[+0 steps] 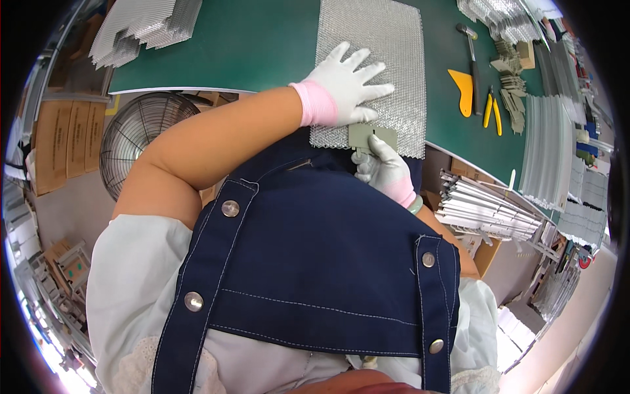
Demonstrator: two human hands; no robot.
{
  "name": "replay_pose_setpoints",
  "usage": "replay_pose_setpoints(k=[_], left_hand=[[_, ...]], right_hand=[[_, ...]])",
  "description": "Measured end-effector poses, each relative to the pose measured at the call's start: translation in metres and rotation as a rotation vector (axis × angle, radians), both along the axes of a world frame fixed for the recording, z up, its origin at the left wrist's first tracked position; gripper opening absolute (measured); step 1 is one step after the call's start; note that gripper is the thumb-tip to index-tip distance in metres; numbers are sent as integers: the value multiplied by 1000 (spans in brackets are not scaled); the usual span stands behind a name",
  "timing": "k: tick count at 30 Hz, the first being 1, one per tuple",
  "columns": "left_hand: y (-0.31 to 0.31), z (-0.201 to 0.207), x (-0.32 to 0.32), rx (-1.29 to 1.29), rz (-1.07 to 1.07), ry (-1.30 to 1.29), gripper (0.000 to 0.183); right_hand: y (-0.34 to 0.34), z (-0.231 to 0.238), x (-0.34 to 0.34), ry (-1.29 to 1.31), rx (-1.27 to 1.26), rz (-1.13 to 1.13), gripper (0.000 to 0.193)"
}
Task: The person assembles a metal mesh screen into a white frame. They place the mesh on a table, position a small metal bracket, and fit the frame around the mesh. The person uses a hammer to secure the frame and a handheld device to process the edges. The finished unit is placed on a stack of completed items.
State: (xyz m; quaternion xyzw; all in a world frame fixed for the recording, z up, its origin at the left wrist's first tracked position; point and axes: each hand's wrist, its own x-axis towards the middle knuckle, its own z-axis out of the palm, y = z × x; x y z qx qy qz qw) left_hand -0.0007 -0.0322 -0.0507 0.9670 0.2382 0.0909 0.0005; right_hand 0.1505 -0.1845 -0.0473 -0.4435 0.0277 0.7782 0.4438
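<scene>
A silver mesh sheet (401,59) lies on the green table (256,46), its near end jutting past the front edge. My left hand (344,85), in a white glove with a pink cuff, presses flat on the mesh with its fingers spread. At the sheet's near edge, my right hand (386,169), gloved the same way, pinches a small grey-green plate (362,136). The thumb lies on top of the plate and the other fingers curl beneath. The plate overlaps the mesh edge; whether it grips the edge, I cannot tell.
To the right lie a hammer (474,72), a yellow scraper (461,92), yellow-handled pliers (492,113) and a pile of grey-green pieces (513,92). Stacked mesh sheets (147,23) sit at the far left. A black fan (141,134) stands below the table's left side.
</scene>
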Motion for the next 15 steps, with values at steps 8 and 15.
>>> replay_pose_setpoints(k=[8,15], left_hand=[[1,1,0,1,-20,-1,59],[20,-2,2,32,0,-23,60]], right_hand=[[-4,-37,-1,-84,286,-59,25],[24,-29,-6,-171,355,-127,23]])
